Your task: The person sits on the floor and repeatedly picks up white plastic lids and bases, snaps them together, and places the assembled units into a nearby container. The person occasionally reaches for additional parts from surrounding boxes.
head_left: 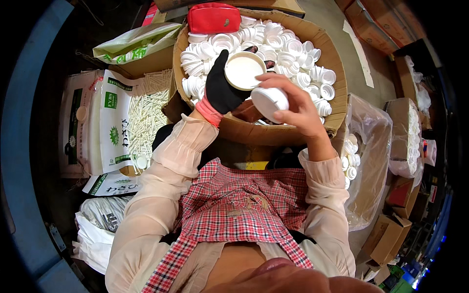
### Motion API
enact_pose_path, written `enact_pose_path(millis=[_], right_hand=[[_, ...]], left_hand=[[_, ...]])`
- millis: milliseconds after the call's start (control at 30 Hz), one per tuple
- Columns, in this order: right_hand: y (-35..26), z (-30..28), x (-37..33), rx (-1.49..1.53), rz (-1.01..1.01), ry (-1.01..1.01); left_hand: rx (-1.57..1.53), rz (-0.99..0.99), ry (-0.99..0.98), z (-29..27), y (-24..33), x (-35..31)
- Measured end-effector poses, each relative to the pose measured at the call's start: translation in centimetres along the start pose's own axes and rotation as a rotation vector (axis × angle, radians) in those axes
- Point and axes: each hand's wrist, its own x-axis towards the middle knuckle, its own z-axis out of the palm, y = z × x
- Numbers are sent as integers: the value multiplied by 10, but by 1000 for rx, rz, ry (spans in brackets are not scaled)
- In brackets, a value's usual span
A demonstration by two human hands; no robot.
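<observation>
While handheld, white cap (pixel 266 102); lettered bag (pixel 115 122).

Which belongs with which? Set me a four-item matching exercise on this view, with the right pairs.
1. red pouch
2. thin white sticks
3. left hand
4. right hand

A. bare, gripping a white cap
B. left of the large cardboard box
C. by the heaped caps, far side
D. black-gloved, holding a round cream piece

Pairs: 1-C, 2-B, 3-D, 4-A
</observation>
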Motion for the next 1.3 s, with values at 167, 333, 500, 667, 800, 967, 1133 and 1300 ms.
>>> enact_pose_path(millis=[167, 333, 500, 667, 800, 967, 1133, 1300], right_hand=[[6, -20, -6, 357, -33, 344], [-1, -1, -1, 41, -192, 281], [-2, 17, 3, -764, -309, 343], [3, 23, 4, -945, -382, 385], [4, 23, 6, -980, -396, 382], [4, 24, 6, -996, -396, 376], [3, 25, 6, -1001, -402, 368], [6, 22, 6, -959, -350, 354]], left_hand=[[-680, -67, -230, -10, 4, 4], [1214, 358, 211, 8, -1, -4], [855, 421, 202, 20, -11, -7], [816, 365, 151, 33, -6, -14], [353, 229, 176, 33, -9, -12], [550, 279, 132, 29, -8, -13], [253, 228, 211, 26, -14, -11], [-44, 44, 245, 41, 1, -15]])
